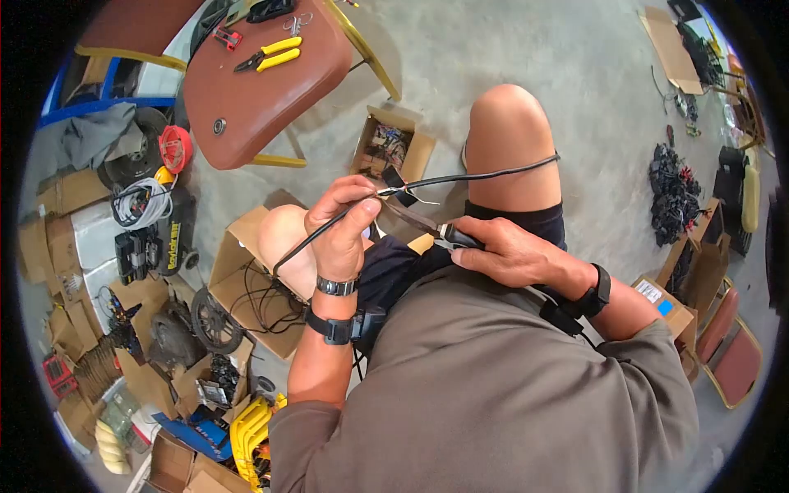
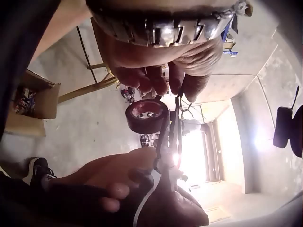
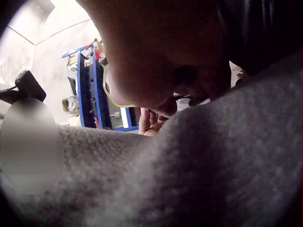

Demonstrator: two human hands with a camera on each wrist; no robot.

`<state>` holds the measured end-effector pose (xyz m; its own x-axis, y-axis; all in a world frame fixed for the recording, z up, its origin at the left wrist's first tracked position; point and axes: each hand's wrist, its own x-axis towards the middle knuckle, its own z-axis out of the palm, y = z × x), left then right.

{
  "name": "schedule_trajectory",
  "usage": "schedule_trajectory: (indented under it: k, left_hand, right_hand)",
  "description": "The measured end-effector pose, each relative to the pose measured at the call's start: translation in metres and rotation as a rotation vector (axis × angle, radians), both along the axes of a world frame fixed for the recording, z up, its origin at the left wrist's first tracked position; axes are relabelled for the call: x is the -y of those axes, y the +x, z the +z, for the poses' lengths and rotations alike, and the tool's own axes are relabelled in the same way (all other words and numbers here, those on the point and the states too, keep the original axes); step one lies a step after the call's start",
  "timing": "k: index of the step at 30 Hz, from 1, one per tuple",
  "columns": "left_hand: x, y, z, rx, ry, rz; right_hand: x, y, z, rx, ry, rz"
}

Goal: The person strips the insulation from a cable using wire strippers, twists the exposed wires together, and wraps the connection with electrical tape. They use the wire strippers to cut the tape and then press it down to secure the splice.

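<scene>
In the head view my left hand (image 1: 341, 226) pinches a black cable (image 1: 485, 173) between thumb and fingers, beside a stretch of bare, thin wires (image 1: 396, 190). The cable runs from my left palm across to the right knee. My right hand (image 1: 509, 251) grips a long-bladed hand tool (image 1: 415, 218) with a black handle, its tip close to the wires and the left thumb. A roll of black tape (image 2: 147, 118) hangs by the cable, just below the left fingers in the left wrist view. In the right wrist view the hand and shirt hide most of the work.
A small box of parts (image 1: 421, 156) stands on the floor ahead. Yellow-handled pliers (image 1: 269, 54) lie on a brown chair seat (image 1: 271, 107). An open carton with black cables (image 1: 246, 308) is at the left leg. A heap of black cables (image 1: 675, 193) lies far right.
</scene>
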<state>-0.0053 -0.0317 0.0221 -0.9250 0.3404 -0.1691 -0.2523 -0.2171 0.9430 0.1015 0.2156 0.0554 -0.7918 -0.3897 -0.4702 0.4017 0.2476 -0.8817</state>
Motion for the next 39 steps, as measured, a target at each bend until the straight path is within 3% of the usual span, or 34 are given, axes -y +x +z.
schedule_trajectory:
  k: [4,8,24,31,39]
  left_hand:
    - [0.006,0.0,-0.002,0.011,0.103,-0.001]
    - [0.005,0.007,0.0,0.017,0.012,0.07]
    - [-0.006,0.019,0.011,-0.202,-0.276,0.08]
    - [-0.013,0.023,0.022,-0.296,-0.4,0.122]
    - [-0.019,0.027,0.026,-0.263,-0.329,0.204]
  right_hand:
    - [0.001,0.004,-0.01,-0.066,-0.04,-0.035]
    - [0.007,0.006,-0.017,-0.17,-0.069,-0.065]
    - [0.015,0.003,-0.005,-0.082,-0.013,-0.036]
    - [0.03,0.004,-0.023,-0.126,-0.087,-0.105]
    - [0.04,-0.005,-0.028,-0.052,-0.152,-0.086]
